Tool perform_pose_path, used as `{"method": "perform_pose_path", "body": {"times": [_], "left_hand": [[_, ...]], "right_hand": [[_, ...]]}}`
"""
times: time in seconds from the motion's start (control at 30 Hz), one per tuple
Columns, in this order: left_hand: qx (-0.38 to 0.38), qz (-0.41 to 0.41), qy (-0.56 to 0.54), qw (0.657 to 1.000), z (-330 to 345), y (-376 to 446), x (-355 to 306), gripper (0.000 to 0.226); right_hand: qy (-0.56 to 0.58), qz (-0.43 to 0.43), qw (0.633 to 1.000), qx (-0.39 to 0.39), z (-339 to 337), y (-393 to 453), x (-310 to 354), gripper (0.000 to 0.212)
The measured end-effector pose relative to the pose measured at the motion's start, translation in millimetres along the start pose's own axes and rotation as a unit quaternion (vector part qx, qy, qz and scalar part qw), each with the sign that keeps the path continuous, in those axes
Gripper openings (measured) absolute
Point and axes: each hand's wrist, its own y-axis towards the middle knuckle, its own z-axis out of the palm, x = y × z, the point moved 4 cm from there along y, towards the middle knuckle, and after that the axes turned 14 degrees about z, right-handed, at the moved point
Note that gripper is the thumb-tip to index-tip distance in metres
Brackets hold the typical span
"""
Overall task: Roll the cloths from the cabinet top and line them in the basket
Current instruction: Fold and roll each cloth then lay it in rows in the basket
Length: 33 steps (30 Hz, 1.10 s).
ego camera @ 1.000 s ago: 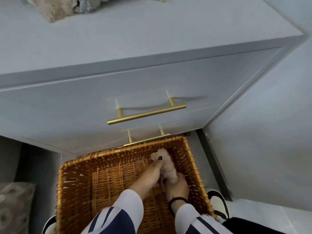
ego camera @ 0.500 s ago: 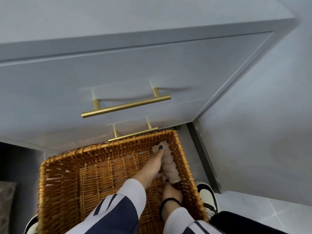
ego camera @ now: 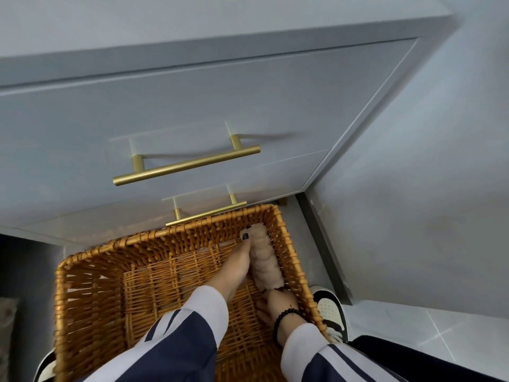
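Wicker basket (ego camera: pixel 91 274) sits on the floor against the cabinet (ego camera: pixel 192 106), seen from the head view, and a rolled beige cloth (ego camera: pixel 265 260) lies inside along its right wall. Her left hand (ego camera: pixel 234 268) presses flat against the roll's side, fingers straight. Her right hand (ego camera: pixel 278 301) sits at the near end of the roll; whether it grips I cannot tell, the fingers being hidden. Fluffy and light, the roll looks soft and liable to spring loose, so it is best held around its middle, with the ends tucked snug.
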Motion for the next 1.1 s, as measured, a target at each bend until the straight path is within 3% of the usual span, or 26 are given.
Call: {"method": "perform_pose_path", "body": {"times": [0.1,0.33,0.57,0.73,1.1], "left_hand": [[-0.030,-0.007,0.006,1.000,-11,-8,-1,0.053],[-0.071,0.017,0.008,0.997,-43,-48,-15,0.057],[-0.064,0.066,0.020,0.996,-43,-105,-58,0.056],[-0.062,0.110,0.047,0.991,-43,-159,-88,0.052],[-0.066,0.227,0.086,0.968,-68,-281,-158,0.049]], "right_hand": [[0.008,0.042,0.999,0.016,-8,-10,-4,0.014],[-0.023,0.025,0.999,0.030,-19,-45,-13,0.011],[-0.029,-0.033,0.998,0.053,-25,-113,-12,0.016],[-0.016,-0.071,0.990,0.117,-28,-167,-14,0.027],[-0.086,-0.227,0.959,0.144,-26,-288,8,0.015]]}}
